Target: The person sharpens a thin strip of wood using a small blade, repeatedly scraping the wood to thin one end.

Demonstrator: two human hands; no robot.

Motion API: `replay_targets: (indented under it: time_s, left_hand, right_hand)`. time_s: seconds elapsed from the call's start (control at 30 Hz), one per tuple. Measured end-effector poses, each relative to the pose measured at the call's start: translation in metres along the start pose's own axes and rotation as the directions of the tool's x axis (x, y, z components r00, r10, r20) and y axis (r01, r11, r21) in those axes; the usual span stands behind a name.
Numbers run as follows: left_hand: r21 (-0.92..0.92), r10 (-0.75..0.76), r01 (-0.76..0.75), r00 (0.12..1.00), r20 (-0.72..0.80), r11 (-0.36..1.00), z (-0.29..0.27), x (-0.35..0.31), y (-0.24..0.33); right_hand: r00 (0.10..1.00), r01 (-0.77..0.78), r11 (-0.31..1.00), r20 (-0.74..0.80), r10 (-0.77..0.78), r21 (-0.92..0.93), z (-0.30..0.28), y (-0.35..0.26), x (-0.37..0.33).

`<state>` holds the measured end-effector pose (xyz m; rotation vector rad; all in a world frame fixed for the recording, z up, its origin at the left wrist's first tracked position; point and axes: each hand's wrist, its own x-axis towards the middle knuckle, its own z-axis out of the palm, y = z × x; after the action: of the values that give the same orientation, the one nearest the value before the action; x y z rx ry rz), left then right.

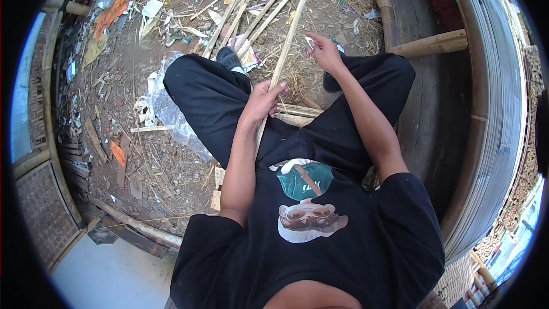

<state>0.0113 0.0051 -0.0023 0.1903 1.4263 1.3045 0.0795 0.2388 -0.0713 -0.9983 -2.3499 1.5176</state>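
Long pale wooden strip (294, 26), slanting between black-trousered legs (200, 94); gripped low in closed left hand (263, 103); right hand (325, 55) near it, curled on small white object (310, 44), kind unclear; beyond, flat slats (229, 15) fanned on straw-littered soil (351, 6); crumpled clear plastic (176, 111) leftward.

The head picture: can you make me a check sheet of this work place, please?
Surface: dirt ground, strewn with straw and scraps.
Job's things: one long pale strip, slanting up past the knees.
Clutter: more strips beyond the feet, clear plastic, orange scrap.
Hands: left hand grips the long strip; right hand has something small and white at its fingertips, unclear what.
Cables: nothing seen.
Surroundings: woven panel left, bamboo pole right.
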Motion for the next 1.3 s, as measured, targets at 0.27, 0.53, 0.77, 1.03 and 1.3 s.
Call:
replay_targets:
  time_s: [0.27, 0.53, 0.77, 1.03, 1.3]
  left_hand:
    - [0.044, 0.014, -0.014, 1.0, 0.009, 0.999, -0.002, 0.002, 0.001]
    - [0.006, 0.012, -0.012, 0.999, 0.035, 1.0, -0.003, 0.003, -0.001]
    - [0.025, 0.043, -0.045, 0.998, 0.044, 0.999, 0.004, 0.005, -0.003]
    - [0.134, 0.074, -0.071, 0.997, -0.018, 0.988, 0.011, 0.006, 0.001]
    - [0.19, 0.098, -0.094, 0.995, -0.008, 0.977, 0.01, 0.009, -0.01]
  right_hand:
    - [0.99, 0.138, 0.919, -0.088, -0.113, 0.37, 0.005, -0.033, -0.003]
    - [0.968, 0.234, 0.94, -0.154, -0.201, 0.248, 0.011, -0.056, -0.004]
    - [0.912, 0.319, 0.942, -0.303, -0.275, 0.105, 0.0, -0.058, 0.017]
    - [0.85, 0.383, 0.921, -0.362, -0.383, -0.073, 0.002, -0.054, 0.02]
    - [0.934, 0.279, 0.96, -0.239, -0.267, 0.017, 0.0, -0.048, 0.007]
